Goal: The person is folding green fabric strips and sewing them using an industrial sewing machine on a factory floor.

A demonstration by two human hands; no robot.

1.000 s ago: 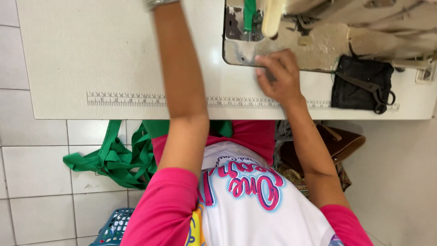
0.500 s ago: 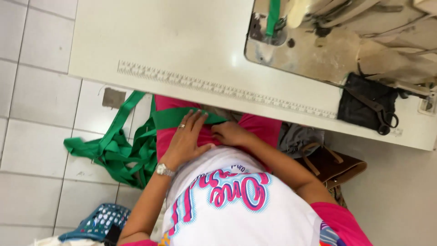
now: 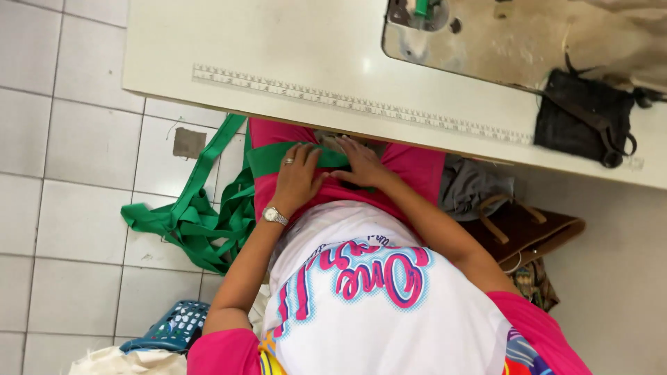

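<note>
Both our hands lie flat on the green strap (image 3: 278, 158) across our lap: left hand (image 3: 297, 182) and right hand (image 3: 363, 165) spread, gripping nothing. Most strap trails floorward; the bench (image 3: 208, 42) stays bare, stitching not begun.

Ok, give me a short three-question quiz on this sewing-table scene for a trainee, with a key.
1. True or false: both hands rest on the green strap lying across the person's lap.
2. Which hand wears the wristwatch and a ring: the left hand or the right hand?
3. Where does the black pouch lie?
A. on the tiled floor
B. on the table, right of the metal sewing machine bed
C. in the blue basket

Key
1. True: both hands lie on it, below the table edge with the printed ruler.
2. The left hand.
3. B.
</note>
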